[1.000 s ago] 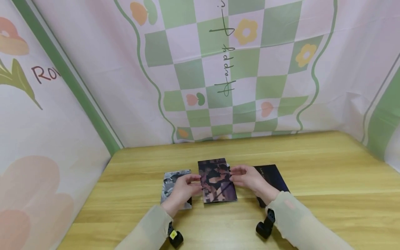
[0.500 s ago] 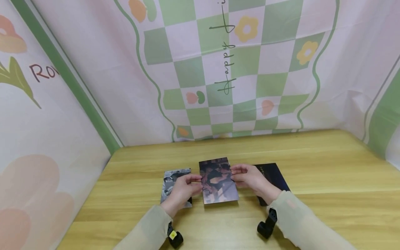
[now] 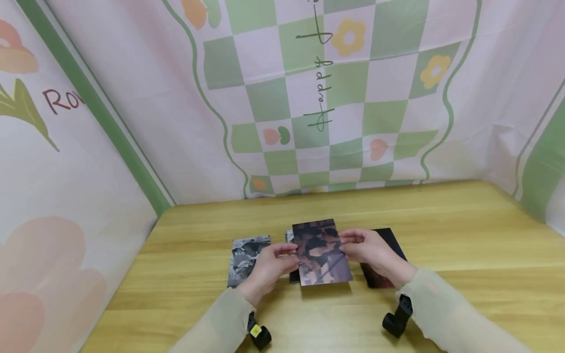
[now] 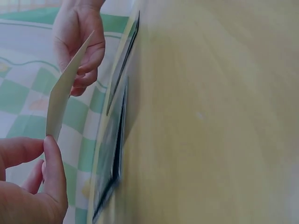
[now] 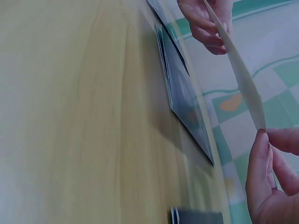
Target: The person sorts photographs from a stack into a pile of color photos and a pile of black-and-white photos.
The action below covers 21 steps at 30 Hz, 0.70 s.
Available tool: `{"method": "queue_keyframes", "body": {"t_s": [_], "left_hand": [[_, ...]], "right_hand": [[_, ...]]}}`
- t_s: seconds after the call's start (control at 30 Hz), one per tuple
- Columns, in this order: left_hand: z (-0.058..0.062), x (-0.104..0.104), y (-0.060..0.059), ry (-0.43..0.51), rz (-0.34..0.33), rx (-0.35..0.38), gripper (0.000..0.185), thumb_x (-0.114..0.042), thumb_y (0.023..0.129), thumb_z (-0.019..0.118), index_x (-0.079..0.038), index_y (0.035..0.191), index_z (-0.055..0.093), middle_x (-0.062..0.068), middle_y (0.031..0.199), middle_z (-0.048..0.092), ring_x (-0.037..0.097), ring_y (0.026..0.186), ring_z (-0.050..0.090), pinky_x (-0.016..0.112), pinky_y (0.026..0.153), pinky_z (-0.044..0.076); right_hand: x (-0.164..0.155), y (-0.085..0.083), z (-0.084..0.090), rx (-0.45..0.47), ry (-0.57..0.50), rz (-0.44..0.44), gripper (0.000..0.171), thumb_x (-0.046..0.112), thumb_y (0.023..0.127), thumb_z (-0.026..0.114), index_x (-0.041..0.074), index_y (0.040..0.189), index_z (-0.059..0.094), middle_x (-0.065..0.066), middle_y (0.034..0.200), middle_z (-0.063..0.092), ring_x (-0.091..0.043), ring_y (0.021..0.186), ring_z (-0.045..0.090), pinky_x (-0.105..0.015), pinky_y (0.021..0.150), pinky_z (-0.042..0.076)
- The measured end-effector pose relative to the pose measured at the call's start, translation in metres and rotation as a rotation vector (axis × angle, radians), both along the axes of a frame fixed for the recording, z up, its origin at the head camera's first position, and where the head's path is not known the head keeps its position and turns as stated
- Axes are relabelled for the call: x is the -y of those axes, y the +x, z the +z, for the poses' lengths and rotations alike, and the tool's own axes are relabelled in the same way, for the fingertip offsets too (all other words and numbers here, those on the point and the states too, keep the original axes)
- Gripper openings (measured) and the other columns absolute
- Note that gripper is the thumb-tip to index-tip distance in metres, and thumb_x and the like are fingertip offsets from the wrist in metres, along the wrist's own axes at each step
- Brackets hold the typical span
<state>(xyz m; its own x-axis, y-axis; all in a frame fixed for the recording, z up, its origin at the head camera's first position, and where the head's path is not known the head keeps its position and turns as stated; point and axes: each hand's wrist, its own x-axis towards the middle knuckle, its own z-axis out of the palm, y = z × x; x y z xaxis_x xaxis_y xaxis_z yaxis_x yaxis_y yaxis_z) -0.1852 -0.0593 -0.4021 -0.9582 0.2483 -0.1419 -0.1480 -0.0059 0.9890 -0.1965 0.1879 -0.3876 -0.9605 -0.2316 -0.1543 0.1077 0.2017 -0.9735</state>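
Both hands hold one dark photo print [image 3: 321, 252] by its side edges, lifted a little above the wooden table [image 3: 463, 245]. My left hand [image 3: 287, 256] pinches the left edge and my right hand [image 3: 349, 245] pinches the right edge. From the left wrist view the print [image 4: 65, 88] shows edge-on with a pale back, slightly bowed, between the left hand's thumb [image 4: 53, 163] and the right hand [image 4: 79, 42]. The right wrist view gives the same print [image 5: 238, 70] between my right hand [image 5: 271, 172] and left hand [image 5: 205, 23].
A grey photo [image 3: 246, 259] lies flat left of the hands, and a dark card [image 3: 385, 262] lies right, partly under the right hand. A thin dark pile [image 3: 293, 274] shows beneath the held print. Patterned cloth walls [image 3: 309, 98] close three sides.
Both hands have carried the print a short way right and slightly up. The dark pile beneath it has come into view at its left edge.
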Motion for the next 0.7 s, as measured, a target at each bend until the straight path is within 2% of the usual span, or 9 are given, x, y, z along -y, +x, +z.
{"method": "queue_keyframes", "body": {"t_s": [0.27,0.6,0.7], "left_hand": [[0.005,-0.030,-0.002,0.001,-0.004,0.001,0.034,0.005,0.087,0.060,0.005,0.121,0.058,0.015,0.111,0.060,0.012,0.083,0.062,0.032,0.081,0.057],[0.006,-0.073,-0.005,0.046,-0.020,0.011,0.028,0.007,0.086,0.059,0.004,0.114,0.061,0.011,0.102,0.061,0.012,0.079,0.062,0.029,0.079,0.058],[0.003,-0.084,-0.004,0.035,-0.005,0.020,0.026,0.008,0.085,0.060,0.002,0.110,0.063,0.008,0.096,0.061,0.011,0.076,0.062,0.028,0.076,0.058]], "right_hand": [[-0.033,0.001,-0.001,0.000,0.008,-0.013,0.048,0.002,0.093,0.056,-0.014,0.134,0.038,-0.003,0.103,0.060,-0.003,0.087,0.062,-0.025,0.078,0.056],[-0.075,0.004,-0.002,-0.023,0.075,-0.027,0.048,0.003,0.092,0.057,-0.015,0.132,0.037,0.004,0.099,0.060,0.002,0.086,0.061,-0.023,0.078,0.056],[-0.085,0.006,-0.004,-0.027,0.112,-0.033,0.048,0.002,0.092,0.057,-0.016,0.132,0.036,0.004,0.099,0.060,0.002,0.085,0.060,-0.024,0.078,0.056]]}}
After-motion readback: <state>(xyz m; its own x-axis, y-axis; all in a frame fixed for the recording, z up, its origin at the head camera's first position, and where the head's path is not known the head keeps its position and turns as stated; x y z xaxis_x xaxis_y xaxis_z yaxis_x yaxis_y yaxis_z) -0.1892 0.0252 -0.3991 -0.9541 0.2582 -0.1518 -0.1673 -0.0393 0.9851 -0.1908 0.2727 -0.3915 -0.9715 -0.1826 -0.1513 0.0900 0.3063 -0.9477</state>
